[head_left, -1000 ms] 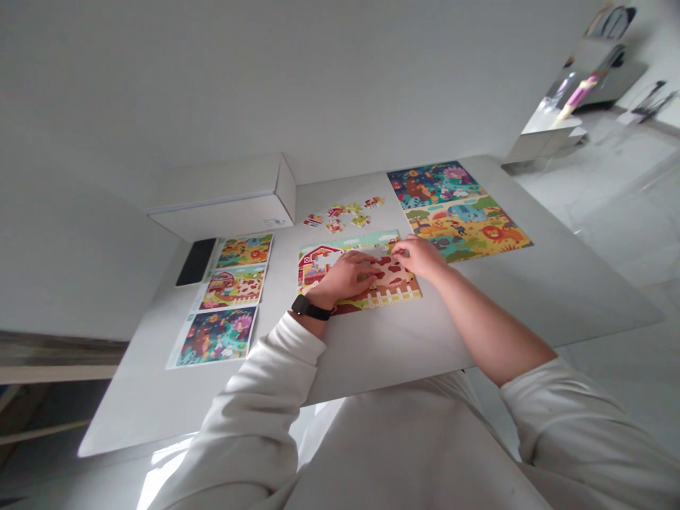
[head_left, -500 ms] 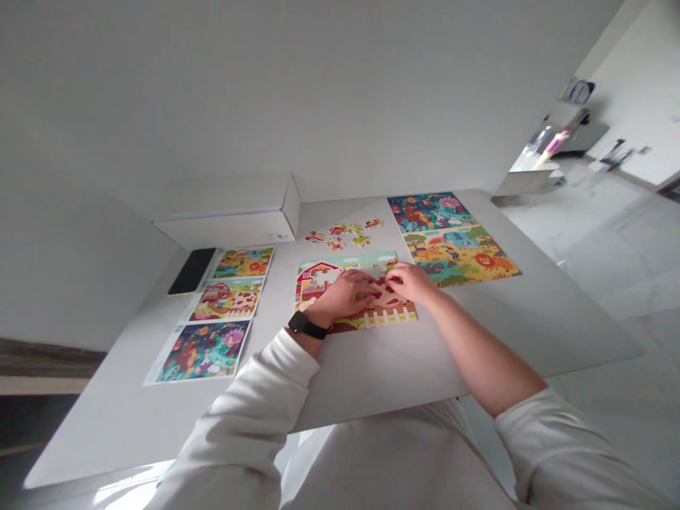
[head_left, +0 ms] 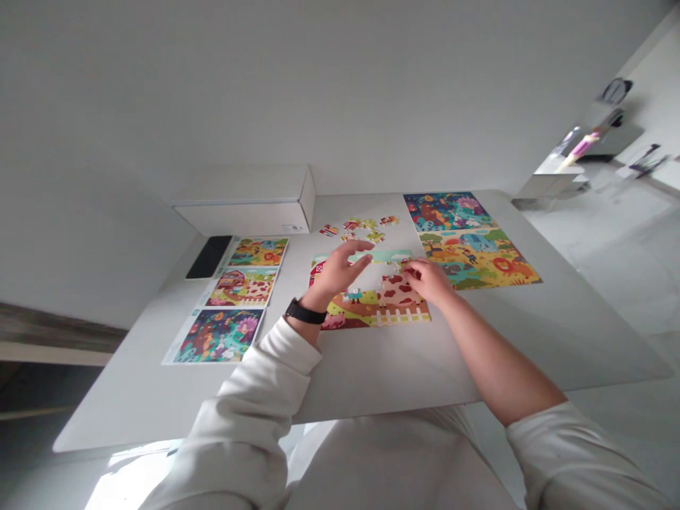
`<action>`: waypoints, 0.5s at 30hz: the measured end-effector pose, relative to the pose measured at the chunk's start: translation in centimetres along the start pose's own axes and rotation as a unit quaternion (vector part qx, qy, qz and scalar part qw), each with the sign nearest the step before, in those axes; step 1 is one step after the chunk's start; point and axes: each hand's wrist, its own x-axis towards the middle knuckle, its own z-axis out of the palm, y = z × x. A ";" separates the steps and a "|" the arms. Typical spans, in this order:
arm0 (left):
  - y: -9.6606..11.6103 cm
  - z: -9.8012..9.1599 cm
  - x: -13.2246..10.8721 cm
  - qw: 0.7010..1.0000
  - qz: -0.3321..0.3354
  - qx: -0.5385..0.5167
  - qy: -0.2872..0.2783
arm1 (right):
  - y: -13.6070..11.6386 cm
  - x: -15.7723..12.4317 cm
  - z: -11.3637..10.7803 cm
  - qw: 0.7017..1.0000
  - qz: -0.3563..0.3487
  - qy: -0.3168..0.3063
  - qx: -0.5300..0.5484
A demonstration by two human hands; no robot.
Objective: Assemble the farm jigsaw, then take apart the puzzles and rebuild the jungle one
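A partly built farm puzzle [head_left: 372, 306] with a red barn and a spotted cow lies in the middle of the white table [head_left: 404, 361]. My left hand [head_left: 340, 270] hovers over its upper left part, fingers stretched out and apart, holding nothing. A black watch [head_left: 304, 311] is on that wrist. My right hand [head_left: 429, 278] rests on the puzzle's right side, fingertips pressed down on the pieces by the cow. Several loose puzzle pieces [head_left: 358, 228] lie just beyond the puzzle.
Two finished colourful puzzles [head_left: 467, 237] lie at the right. A sheet with three reference pictures [head_left: 234, 297] lies at the left, with a black phone [head_left: 210, 256] beside it. A white box [head_left: 249, 202] stands at the back. The wall runs behind the table.
My left hand has lifted off the puzzle and opened, moving up towards the loose pieces. My right hand stays pressed on the puzzle. The view has shifted slightly.
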 end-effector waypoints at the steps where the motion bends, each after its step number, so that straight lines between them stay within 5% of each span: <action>1: -0.1 -1.1 0.4 1.000 -0.018 -0.018 0.014 | 0.0 0.0 0.0 1.000 0.005 0.010 0.000; 9: -2.9 -8.0 1.5 0.981 -0.083 -0.038 0.174 | 0.1 0.0 0.3 0.997 0.028 0.057 0.032; 15: -4.6 -7.1 1.5 0.976 -0.140 0.042 0.162 | 0.2 0.3 0.8 0.993 0.047 0.077 0.071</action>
